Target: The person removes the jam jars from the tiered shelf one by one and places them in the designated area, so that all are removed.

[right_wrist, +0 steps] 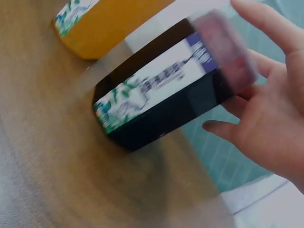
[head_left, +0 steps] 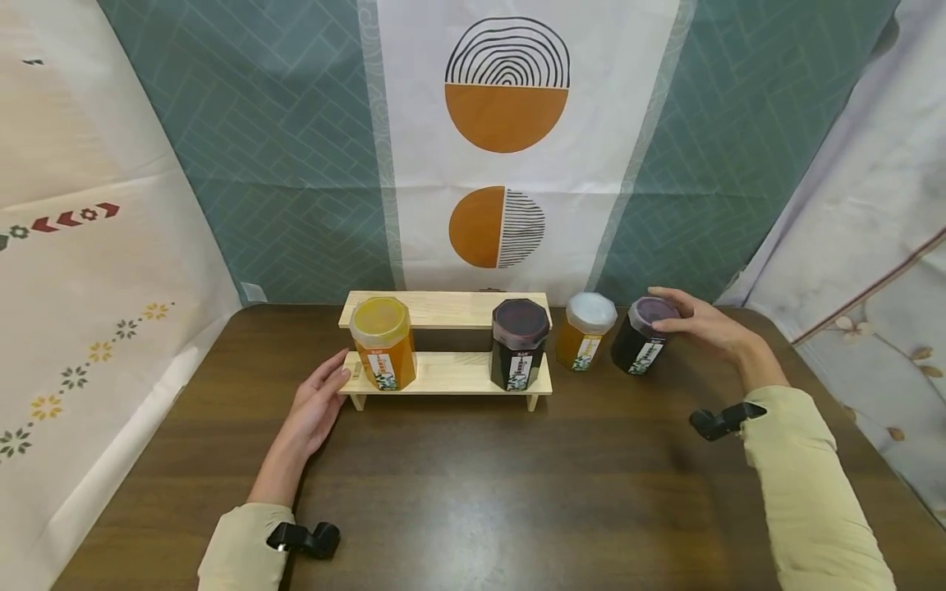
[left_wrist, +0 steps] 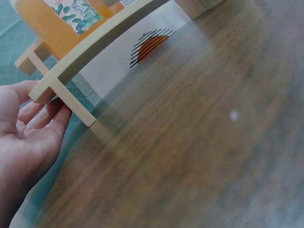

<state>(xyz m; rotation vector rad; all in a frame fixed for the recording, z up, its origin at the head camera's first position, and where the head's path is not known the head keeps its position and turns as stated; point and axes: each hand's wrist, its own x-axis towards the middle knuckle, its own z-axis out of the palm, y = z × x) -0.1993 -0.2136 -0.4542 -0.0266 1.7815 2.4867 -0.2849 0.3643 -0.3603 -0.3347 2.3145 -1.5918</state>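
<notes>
While the left hand (head_left: 319,402) pinches the wooden rack (head_left: 452,373) at its left end, right hand (head_left: 709,330) fingers surround the table's (head_left: 473,484) rightmost dark jar (head_left: 639,341) at its lid (head_left: 654,310), grasping or released, impossible to tell!

The head view looks from above the near edge of the surface (head_left: 458,476), forward and steeply down, wide enough to take in the far edge, the hanging cloth (head_left: 296,164) behind it and both wrist cameras (head_left: 303,539). The left wrist view sits low and close, rolled so the wooden rack (head_left: 443,373) slants upward; it shares the left hand (head_left: 316,402), the rack's left end and its amber jar (head_left: 402,361) with the head view. The right wrist view, also near and tilted, faces the dark jar (head_left: 632,345) by the far right corner, sharing it, the right hand (head_left: 705,328) and the neighbouring honey-coloured jar (head_left: 572,345) with the head view.
</notes>
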